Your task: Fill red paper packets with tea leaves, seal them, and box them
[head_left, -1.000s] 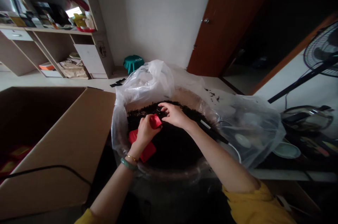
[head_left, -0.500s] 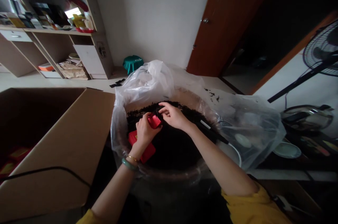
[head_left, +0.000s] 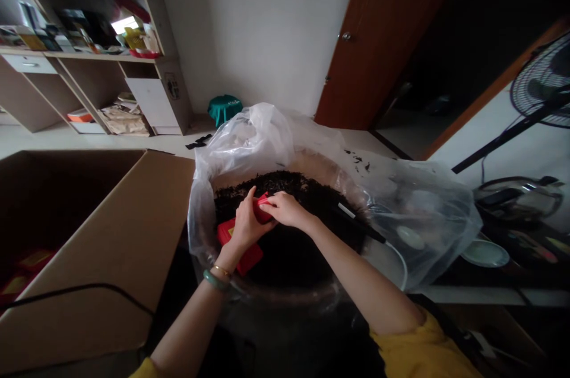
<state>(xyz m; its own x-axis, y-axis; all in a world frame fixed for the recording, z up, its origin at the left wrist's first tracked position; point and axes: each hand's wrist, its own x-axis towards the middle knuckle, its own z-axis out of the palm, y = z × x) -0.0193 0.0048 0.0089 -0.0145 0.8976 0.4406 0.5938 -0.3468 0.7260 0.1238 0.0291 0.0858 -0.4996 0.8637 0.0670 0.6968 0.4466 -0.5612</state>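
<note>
A small red box is gripped in my left hand, its fingers and thumb wrapped round the sides. My right hand is closed at the box's top edge, its fingertips pressing on the red flap. Both hands are over a round, plastic-lined tub that holds a heap of dark, shredded dried leaves. Below my left wrist, more red packaging with yellow marks lies on the leaves. What is inside the held box is hidden.
A cardboard box with red packs stands at the left. Clear plastic sheeting drapes over the tub's rim. A dark device with a white label and a white cord lies at the tub's right side. A fan stands far right.
My right hand has come down and left from the leaves onto the box's top. The box's open top has been covered by the flap and fingers. My left hand keeps hold.
</note>
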